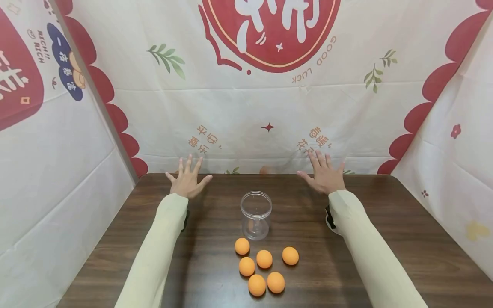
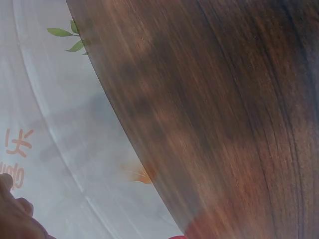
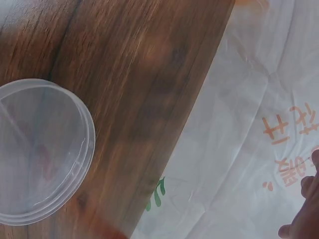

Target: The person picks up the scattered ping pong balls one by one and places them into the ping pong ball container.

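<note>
Over the far edge of the table (image 1: 215, 273), I have the left hand (image 1: 187, 182) and right hand (image 1: 325, 175) spread wide, holding nothing. Six orange balls (image 1: 264, 259) lie on the near side of the clear jar (image 1: 256, 214); a clear lid (image 3: 45, 149) lies to its right. I judge handling not yet begun; reaching a ball would call for bringing a hand nearer.

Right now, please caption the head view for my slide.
Left hand and right hand outstretched; clear cylindrical plastic jar and six orange balls on brown wooden table.
</note>
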`<state>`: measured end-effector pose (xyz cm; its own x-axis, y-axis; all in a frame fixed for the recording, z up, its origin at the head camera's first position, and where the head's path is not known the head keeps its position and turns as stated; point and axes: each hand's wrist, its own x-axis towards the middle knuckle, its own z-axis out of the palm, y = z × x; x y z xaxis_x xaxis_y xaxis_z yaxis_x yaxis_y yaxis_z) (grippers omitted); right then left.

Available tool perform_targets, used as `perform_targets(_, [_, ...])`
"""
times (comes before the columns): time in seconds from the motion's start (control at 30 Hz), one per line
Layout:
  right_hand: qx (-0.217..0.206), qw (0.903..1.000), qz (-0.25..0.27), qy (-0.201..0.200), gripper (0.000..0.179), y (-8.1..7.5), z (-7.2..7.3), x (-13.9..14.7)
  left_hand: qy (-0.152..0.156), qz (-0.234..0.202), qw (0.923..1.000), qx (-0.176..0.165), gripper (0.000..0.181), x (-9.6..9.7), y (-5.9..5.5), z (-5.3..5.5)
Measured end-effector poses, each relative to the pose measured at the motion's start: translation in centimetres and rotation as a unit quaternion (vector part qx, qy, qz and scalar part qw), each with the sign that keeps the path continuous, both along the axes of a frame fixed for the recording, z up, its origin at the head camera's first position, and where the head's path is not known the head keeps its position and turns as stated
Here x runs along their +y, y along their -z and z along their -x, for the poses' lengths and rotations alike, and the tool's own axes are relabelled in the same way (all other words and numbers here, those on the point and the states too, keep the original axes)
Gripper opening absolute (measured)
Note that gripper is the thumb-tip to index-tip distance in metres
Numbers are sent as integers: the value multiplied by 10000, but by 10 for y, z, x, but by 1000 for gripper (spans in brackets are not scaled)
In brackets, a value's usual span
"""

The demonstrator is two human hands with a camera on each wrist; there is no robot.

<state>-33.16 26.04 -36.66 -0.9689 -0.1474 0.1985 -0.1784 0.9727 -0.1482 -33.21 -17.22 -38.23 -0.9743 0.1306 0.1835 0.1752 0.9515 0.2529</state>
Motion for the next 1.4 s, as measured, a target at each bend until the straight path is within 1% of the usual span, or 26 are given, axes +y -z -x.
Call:
perform_targets(0.17, [-148,9999,44,23,93,1,-3,8,77,-75,9999,53,78,-3,-1,-1])
perform_targets(0.3, [-201,9998,29,-39,91,2,-9,15,167,-293,9994,57,76,-6,-1,-4])
perform_targets(0.47, [-21,9997,-26,-239,90,2,-17,13,258,-427,9987,126,76,-9,1,-7])
perform_targets(0.53, [70,9994,-11,-327,89,3,-21,11,340,-483,9981,156,76,-10,2,-8])
perform_targets(0.63, [205,9985,54,-499,87,4,-28,7,538,-720,9957,229,75,-12,4,-11])
perform_targets(0.7, [265,9977,88,-612,84,5,-34,5,769,-933,9923,286,73,-10,3,-13])
perform_targets(0.83, [404,9960,138,-791,79,9,-50,0,1316,-1422,9807,269,66,-2,1,-19])
perform_targets(0.9, [507,9946,171,-891,76,13,-57,-5,1465,-1568,9766,165,63,1,1,-23])
perform_targets(0.97, [582,9930,212,-1008,74,17,-63,-11,1552,-1679,9735,101,61,4,1,-27])
perform_targets(1.03, [559,9918,248,-1119,74,22,-71,-18,1636,-1792,9701,65,61,7,3,-31])
perform_targets(1.2, [422,9888,411,-1374,71,31,-91,-33,1997,-2124,9565,-84,70,19,6,-39])
perform_targets(1.4, [493,9812,582,-1773,66,38,-112,-42,2353,-2382,9413,-432,91,40,3,-43])
